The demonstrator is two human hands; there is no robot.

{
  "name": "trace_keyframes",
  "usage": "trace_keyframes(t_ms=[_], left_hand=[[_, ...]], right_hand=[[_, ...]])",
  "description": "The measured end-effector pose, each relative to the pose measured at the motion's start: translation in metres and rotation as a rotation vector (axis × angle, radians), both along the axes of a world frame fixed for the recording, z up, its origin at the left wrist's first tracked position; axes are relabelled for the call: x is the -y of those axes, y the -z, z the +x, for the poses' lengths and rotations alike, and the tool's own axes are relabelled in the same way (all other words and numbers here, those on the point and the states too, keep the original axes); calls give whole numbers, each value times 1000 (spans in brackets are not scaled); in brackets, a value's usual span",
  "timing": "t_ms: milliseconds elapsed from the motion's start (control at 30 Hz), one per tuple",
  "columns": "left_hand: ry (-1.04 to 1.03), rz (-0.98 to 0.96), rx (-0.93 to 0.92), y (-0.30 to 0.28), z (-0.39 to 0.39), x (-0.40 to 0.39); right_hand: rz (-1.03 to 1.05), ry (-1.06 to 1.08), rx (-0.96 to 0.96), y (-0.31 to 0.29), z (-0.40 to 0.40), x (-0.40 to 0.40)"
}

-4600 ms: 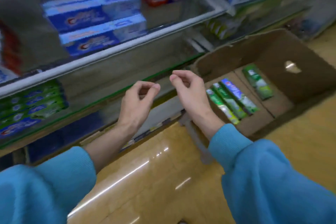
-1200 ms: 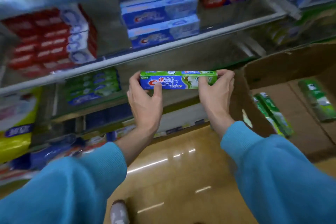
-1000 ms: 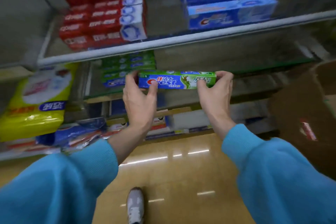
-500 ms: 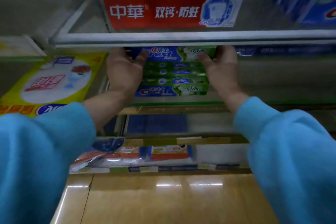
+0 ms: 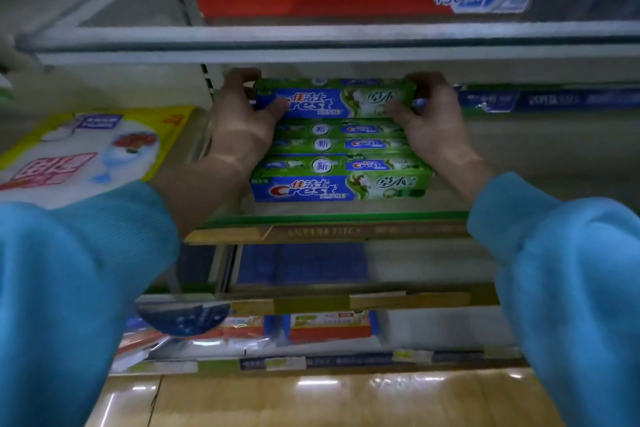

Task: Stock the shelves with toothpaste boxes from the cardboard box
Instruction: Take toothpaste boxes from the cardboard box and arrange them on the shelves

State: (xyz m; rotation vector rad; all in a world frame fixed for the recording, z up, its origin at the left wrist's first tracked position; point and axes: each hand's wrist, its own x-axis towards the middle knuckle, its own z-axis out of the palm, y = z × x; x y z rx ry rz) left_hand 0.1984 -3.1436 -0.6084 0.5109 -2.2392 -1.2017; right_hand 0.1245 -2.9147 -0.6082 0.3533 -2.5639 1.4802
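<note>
Your left hand [image 5: 239, 121] and right hand [image 5: 433, 125] pinch the ends of the long green-and-blue cardboard toothpaste box [image 5: 334, 99], at twelve o'clock atop the matching stack [image 5: 341, 163] (end grips keep it level).

A shop aisle: tiered metal shelves [image 5: 339, 55] are carrying stacked green-and-blue toothpaste cartons [image 5: 341, 189] and price-label strips [image 5: 329, 234].

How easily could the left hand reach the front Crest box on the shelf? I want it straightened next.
Probably yes. The left hand grips one end of the held Crest box, so it must let go first. The front Crest box lies just below, at the shelf edge, with nothing before it.
</note>
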Motion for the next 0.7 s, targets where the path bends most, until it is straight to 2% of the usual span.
trace_keyframes(t_ms=[433,533,600,700], left_hand=[[58,19,39,0,13,-2],[16,44,49,-4,20,-9],[-51,-9,77,-10,29,-12],[-95,-148,9,-16,49,-17]], right_hand=[[-12,-64,105,-5,7,-2],[-32,-63,156,-7,15,-8],[-39,-8,162,-14,20,-14],[-56,52,129,-26,34,-35]])
